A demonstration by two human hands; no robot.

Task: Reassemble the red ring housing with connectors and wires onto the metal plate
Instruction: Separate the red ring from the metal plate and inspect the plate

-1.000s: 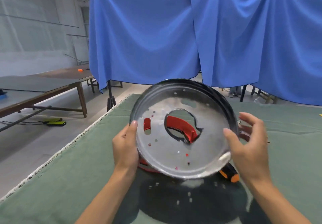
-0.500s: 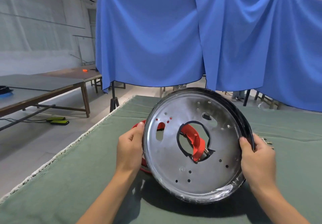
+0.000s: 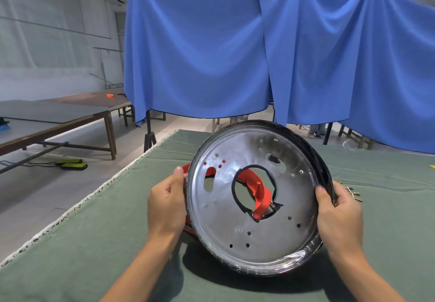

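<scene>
A round metal plate [image 3: 270, 233] with a black rim, a large centre hole and several small holes stands tilted on its lower edge on the green table cloth [image 3: 94, 243], its face toward me. My left hand [image 3: 166, 204] grips its left rim. My right hand [image 3: 339, 210] grips its right rim, fingers curled over the black edge. The red ring housing [image 3: 257, 190] sits behind the plate. It shows through the centre hole, through an oval slot, and at the plate's left edge. No wires are plainly visible.
Small metal parts [image 3: 353, 193] lie on the cloth just right of my right hand. The table's left edge [image 3: 113, 181] runs diagonally, with floor beyond. Blue curtains [image 3: 235, 54] hang behind the table. Other tables [image 3: 58, 118] stand at far left.
The plate has tipped up to a steeper tilt with its lower edge resting on the cloth. My right hand went from open beside the rim to gripping it. An orange-and-black tool is hidden now.
</scene>
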